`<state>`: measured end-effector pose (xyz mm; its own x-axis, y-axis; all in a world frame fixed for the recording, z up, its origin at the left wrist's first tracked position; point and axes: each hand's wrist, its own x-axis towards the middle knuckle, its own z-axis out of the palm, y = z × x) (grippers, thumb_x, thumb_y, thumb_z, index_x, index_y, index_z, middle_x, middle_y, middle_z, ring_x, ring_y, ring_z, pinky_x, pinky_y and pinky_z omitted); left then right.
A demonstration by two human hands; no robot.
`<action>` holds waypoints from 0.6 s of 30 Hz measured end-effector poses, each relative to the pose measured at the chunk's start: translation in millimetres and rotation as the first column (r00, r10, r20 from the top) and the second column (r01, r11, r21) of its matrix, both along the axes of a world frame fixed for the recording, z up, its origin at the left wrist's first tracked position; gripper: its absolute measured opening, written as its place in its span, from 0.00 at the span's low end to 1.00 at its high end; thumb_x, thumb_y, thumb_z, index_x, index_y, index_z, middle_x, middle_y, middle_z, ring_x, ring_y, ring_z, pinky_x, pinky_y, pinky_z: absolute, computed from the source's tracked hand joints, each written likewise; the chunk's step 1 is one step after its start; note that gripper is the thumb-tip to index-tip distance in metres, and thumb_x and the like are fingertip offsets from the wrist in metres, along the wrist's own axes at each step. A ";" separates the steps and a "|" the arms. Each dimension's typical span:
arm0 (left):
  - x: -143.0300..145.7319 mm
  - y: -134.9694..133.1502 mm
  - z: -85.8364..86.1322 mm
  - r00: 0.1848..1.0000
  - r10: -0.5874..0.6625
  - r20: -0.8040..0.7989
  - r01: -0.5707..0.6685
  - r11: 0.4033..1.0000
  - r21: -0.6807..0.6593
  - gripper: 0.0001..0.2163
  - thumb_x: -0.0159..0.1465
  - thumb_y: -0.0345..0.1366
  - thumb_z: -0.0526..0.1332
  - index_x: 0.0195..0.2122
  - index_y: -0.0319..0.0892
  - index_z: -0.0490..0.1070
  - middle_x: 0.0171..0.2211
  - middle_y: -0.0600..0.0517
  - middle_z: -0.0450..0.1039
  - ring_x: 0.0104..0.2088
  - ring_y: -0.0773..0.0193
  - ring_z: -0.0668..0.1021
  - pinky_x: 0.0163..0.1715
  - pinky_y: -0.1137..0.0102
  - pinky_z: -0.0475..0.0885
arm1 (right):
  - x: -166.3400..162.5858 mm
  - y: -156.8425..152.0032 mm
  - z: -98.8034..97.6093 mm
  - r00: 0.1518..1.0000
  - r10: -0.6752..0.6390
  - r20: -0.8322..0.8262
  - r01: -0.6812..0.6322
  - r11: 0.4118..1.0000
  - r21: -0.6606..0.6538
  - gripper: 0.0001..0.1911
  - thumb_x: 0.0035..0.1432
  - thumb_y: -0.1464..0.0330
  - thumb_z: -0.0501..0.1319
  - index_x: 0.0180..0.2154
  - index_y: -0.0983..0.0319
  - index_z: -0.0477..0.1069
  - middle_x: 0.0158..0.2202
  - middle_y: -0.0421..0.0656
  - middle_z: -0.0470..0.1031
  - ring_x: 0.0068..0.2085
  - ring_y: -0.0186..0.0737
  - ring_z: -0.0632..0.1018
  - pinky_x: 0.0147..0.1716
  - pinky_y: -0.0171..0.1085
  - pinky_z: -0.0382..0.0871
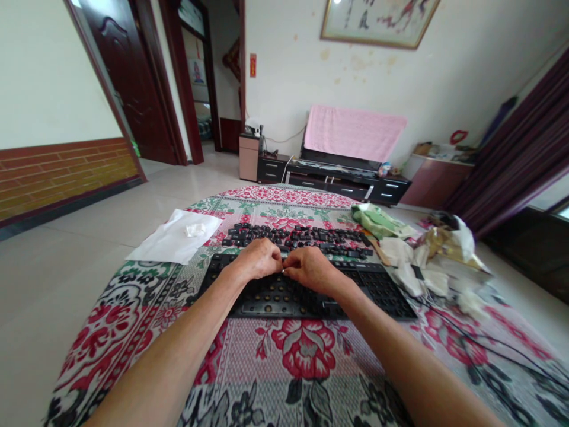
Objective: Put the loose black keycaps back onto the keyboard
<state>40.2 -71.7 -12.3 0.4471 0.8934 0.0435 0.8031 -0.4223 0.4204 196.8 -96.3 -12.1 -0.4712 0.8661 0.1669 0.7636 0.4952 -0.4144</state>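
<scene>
A black keyboard base (382, 290) with its keycaps removed lies on a flowered cloth. Just behind it, several loose black keycaps (306, 237) are laid out in rows. My left hand (258, 260) and my right hand (311, 270) rest together over the upper middle of the keyboard, fingers curled and pinched close at one spot between them. What the fingertips hold is too small to make out.
A white paper sheet (175, 240) with a crumpled tissue (195, 229) lies at the left. Green cloth (377, 220), crumpled tissues (409, 261) and wrappers (444, 237) sit at the right, with a black cable (480, 338) trailing over the flowered tablecloth (306, 356). A TV stand (338, 178) stands behind.
</scene>
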 end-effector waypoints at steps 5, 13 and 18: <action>2.6 1.6 -4.5 0.999 0.000 -0.033 0.002 0.999 0.051 0.09 0.48 0.37 0.55 0.24 0.46 0.75 0.21 0.54 0.73 0.26 0.66 0.73 0.24 0.75 0.61 | -0.8 1.0 -0.5 0.999 0.026 0.042 -0.027 0.999 0.026 0.09 0.45 0.73 0.56 0.27 0.63 0.75 0.24 0.40 0.75 0.26 0.32 0.71 0.25 0.30 0.59; 5.8 -2.0 -4.5 0.997 0.061 -0.036 -0.060 0.998 0.027 0.08 0.48 0.38 0.56 0.23 0.46 0.74 0.23 0.53 0.73 0.27 0.65 0.74 0.23 0.74 0.61 | -0.1 0.4 -5.0 0.998 -0.003 0.064 -0.001 0.999 0.053 0.08 0.45 0.71 0.56 0.27 0.62 0.74 0.23 0.39 0.74 0.25 0.32 0.71 0.23 0.29 0.57; 7.5 -7.0 2.5 0.990 0.119 -0.078 -0.118 0.993 0.025 0.07 0.47 0.39 0.58 0.25 0.46 0.74 0.25 0.52 0.74 0.29 0.63 0.74 0.27 0.73 0.64 | 12.4 26.7 15.9 0.992 -0.063 0.113 0.044 0.985 0.166 0.12 0.48 0.70 0.53 0.30 0.61 0.75 0.27 0.40 0.76 0.28 0.33 0.73 0.27 0.30 0.60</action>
<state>47.7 -78.7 -9.8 0.3408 0.9396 0.0312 0.8784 -0.3300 0.3458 209.2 -69.7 3.8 -0.4494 0.8564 0.2541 0.8293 0.5057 -0.2379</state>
